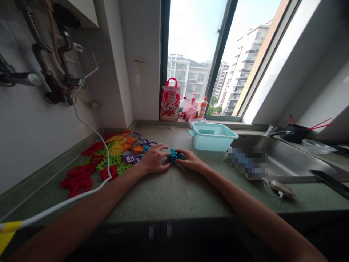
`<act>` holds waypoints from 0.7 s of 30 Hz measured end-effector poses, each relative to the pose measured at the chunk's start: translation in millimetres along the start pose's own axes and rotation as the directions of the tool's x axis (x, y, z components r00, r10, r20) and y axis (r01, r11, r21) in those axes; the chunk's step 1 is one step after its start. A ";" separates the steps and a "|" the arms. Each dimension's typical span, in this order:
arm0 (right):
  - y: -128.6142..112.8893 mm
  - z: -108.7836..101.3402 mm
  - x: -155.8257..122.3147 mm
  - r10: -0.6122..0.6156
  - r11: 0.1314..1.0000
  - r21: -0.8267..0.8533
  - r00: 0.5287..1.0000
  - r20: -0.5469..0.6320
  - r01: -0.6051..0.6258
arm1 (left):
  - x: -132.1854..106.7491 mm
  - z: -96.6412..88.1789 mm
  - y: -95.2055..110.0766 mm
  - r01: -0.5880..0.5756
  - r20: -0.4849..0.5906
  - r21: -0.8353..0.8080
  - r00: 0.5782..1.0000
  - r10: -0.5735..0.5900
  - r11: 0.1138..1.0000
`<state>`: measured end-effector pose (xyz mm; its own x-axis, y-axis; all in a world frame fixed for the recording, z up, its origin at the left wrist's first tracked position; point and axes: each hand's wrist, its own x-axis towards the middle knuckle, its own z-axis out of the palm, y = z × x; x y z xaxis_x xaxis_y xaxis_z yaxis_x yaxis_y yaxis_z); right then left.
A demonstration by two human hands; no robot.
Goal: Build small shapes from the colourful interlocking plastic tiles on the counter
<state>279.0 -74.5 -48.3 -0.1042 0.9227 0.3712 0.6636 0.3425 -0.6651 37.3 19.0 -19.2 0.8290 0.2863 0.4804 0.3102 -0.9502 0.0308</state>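
Note:
Both arms reach out over a speckled green-grey countertop (174,193). My left hand (155,158) and my right hand (191,160) meet at the middle of the counter, their fingers closed from either side round a small stack of blue plastic building pieces (173,155). The stack rests on or just above the counter surface. To the left of my left hand lies a spread of flat interlocking plastic pieces (109,160) in red, green, yellow, orange and purple.
A light blue plastic basin (212,136) stands right of the hands, with a steel sink (289,160) and tap beyond. A white cable (89,127) hangs across the left pieces. Bottles and a red bag (170,103) line the windowsill. A knife (329,180) lies by the sink.

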 end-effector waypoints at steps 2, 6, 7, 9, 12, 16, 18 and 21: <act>-0.2 -0.8 -0.6 0.019 1.000 0.018 1.000 0.005 -0.020 | -0.2 -10.1 -10.0 0.051 -0.032 0.043 0.998 -0.049 0.998; 2.3 0.2 -1.3 0.052 0.998 0.036 0.999 0.011 -0.052 | -7.1 -32.6 -43.3 0.257 -0.060 0.162 0.966 -0.251 0.953; 3.4 0.8 -1.4 0.054 0.997 0.053 0.998 0.012 -0.054 | -9.5 -36.4 -51.6 0.292 -0.037 0.193 0.956 -0.291 0.937; 5.3 1.9 -1.8 0.053 0.994 0.093 0.999 0.004 -0.054 | -13.9 -40.1 -64.9 0.340 0.010 0.243 0.936 -0.353 0.908; 6.4 2.3 -2.3 0.044 0.991 0.131 0.999 -0.019 -0.041 | -16.8 -37.9 -75.0 0.381 0.057 0.274 0.910 -0.410 0.883; 3.8 0.0 -1.9 0.058 0.991 0.125 0.998 -0.035 -0.053 | -15.5 -31.8 -80.6 0.365 0.127 0.242 0.907 -0.402 0.899; 1.8 -1.3 -1.5 0.069 0.990 0.124 0.997 -0.045 -0.063 | -14.7 -30.5 -84.7 0.333 0.146 0.225 0.918 -0.370 0.916; -1.0 -2.3 -1.4 0.071 0.990 0.122 0.995 -0.063 -0.063 | -14.0 -29.6 -92.5 0.276 0.180 0.247 0.929 -0.324 0.929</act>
<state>280.2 -76.5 -46.6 -0.0096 0.9318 0.3630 0.5733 0.3025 -0.7614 -16.8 99.2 -2.8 0.7529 0.5962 0.2788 0.6324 -0.7727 -0.0553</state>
